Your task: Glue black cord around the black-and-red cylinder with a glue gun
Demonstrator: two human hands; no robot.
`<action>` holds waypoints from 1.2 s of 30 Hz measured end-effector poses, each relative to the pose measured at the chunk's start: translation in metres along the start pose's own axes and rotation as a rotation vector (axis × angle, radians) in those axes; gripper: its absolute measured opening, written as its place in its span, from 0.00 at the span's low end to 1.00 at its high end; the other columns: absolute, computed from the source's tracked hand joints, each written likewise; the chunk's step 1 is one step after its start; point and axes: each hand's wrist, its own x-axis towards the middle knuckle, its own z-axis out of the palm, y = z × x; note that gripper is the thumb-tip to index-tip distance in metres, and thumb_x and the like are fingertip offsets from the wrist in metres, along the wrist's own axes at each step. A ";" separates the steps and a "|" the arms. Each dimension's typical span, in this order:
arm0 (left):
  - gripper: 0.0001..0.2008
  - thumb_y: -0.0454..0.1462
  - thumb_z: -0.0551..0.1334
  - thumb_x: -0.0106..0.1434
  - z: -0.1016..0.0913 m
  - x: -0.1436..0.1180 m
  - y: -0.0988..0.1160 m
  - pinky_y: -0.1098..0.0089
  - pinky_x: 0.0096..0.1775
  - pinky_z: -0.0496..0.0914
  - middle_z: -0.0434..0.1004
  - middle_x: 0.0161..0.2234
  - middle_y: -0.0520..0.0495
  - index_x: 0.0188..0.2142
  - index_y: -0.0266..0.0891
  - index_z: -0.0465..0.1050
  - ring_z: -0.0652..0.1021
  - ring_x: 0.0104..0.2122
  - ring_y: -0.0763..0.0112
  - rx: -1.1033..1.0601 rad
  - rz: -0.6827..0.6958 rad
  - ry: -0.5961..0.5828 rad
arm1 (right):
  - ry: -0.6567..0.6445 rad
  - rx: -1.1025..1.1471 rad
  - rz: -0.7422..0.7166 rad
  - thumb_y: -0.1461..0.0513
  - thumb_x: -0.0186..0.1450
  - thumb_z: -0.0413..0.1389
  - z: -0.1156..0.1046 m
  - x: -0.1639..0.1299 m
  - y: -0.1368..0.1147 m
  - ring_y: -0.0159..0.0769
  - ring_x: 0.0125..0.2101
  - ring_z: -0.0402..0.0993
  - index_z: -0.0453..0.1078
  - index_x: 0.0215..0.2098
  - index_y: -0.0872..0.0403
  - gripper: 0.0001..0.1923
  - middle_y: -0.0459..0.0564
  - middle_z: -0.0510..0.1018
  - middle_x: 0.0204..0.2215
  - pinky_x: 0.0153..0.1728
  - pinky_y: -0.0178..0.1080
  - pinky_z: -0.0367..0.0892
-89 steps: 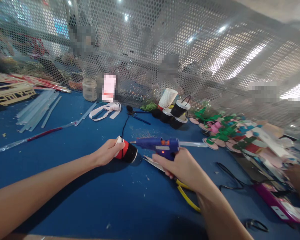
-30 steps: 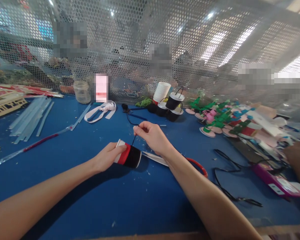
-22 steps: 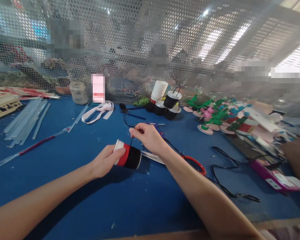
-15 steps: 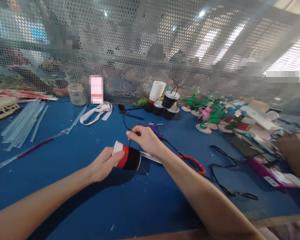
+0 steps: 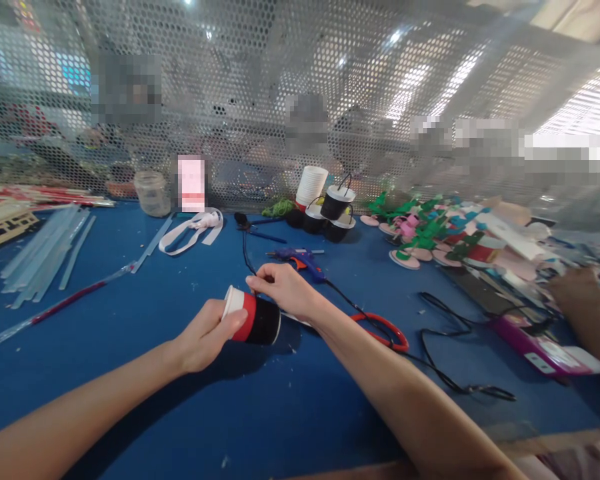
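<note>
My left hand (image 5: 207, 337) is closed round a paper cup (image 5: 245, 315) that lies tilted on its side, its white rim to the left. A red band and a wide black band wrap the cup. Just above its black part, my right hand (image 5: 283, 288) pinches a thin black cord (image 5: 247, 257). That cord runs back to a small dark bundle (image 5: 241, 219) on the table. Behind my right hand lies a blue glue gun (image 5: 305, 261) with an orange trigger. Red-handled scissors (image 5: 383, 331) are partly under my right forearm.
Stacked white cups (image 5: 312, 185) and black-wrapped cups with cord handles (image 5: 339, 202) stand at the back. Glue sticks (image 5: 45, 253), a white ribbon (image 5: 190, 233) and a clear jar (image 5: 152, 193) are left. On the right are green craft pieces (image 5: 425, 233), a purple power strip (image 5: 530, 347) and another person's hand (image 5: 577, 290).
My right hand has shifted slightly left and down along the cord, closer to the cup. More of the glue gun shows now. The left hand keeps its hold on the cup.
</note>
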 end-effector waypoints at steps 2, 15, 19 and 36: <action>0.17 0.43 0.45 0.57 0.000 0.000 0.001 0.75 0.21 0.53 0.53 0.16 0.55 0.17 0.35 0.56 0.55 0.18 0.79 0.017 0.025 0.015 | -0.012 0.004 0.009 0.57 0.55 0.50 0.001 0.000 0.000 0.25 0.18 0.57 0.62 0.18 0.57 0.13 0.41 0.64 0.16 0.20 0.30 0.53; 0.15 0.37 0.45 0.58 -0.005 -0.002 0.003 0.75 0.22 0.54 0.54 0.17 0.54 0.17 0.36 0.54 0.56 0.19 0.79 0.202 0.210 0.000 | -0.069 0.043 0.081 0.52 0.56 0.48 0.003 -0.002 -0.002 0.23 0.15 0.55 0.64 0.21 0.57 0.17 0.41 0.62 0.14 0.16 0.29 0.51; 0.14 0.37 0.45 0.58 -0.013 -0.001 0.005 0.75 0.25 0.57 0.61 0.21 0.51 0.21 0.34 0.61 0.60 0.22 0.77 0.216 0.222 0.041 | -0.132 0.238 0.128 0.51 0.60 0.39 -0.008 -0.005 -0.011 0.27 0.27 0.65 0.67 0.29 0.59 0.23 0.49 0.71 0.27 0.28 0.32 0.60; 0.13 0.43 0.61 0.45 -0.009 0.024 -0.007 0.76 0.21 0.58 0.67 0.15 0.53 0.20 0.33 0.67 0.66 0.16 0.78 -0.619 -0.440 0.222 | 0.020 -0.222 -0.241 0.62 0.52 0.56 0.021 -0.025 0.012 0.35 0.40 0.65 0.61 0.45 0.58 0.22 0.54 0.69 0.40 0.40 0.37 0.62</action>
